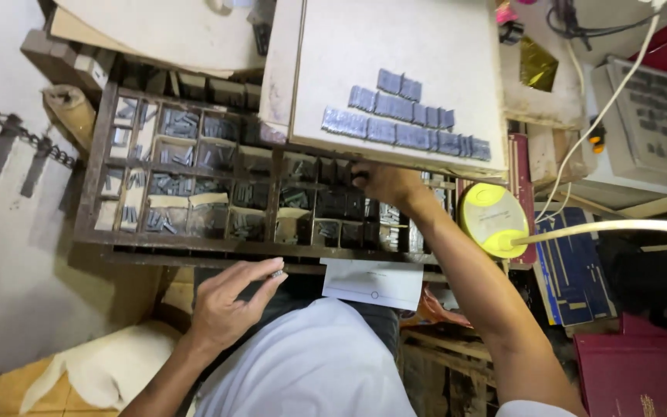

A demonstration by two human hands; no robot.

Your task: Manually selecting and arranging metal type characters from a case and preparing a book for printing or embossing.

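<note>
Typesetting pick in progress. Left hand (229, 305) sits low near the body, thumb and fingers pinched on a small metal type piece (277, 273), just below the front rail of the wooden type case (90, 174). Right hand (384, 184) reaches into a right-centre compartment of the case, fingers curled down among the sorts; can't tell if it has one gripped yet. Set lines of grey type blocks (407, 120) lie in three stepped rows on the pale board (395, 46) resting over the case's far side, well apart from both hands. Yellow lamp (492, 218) stands just right of the right forearm. Judging by this: picking step, placement not done. Next move needs a clean fingertip lift from the compartment without disturbing neighbouring sorts.
</note>
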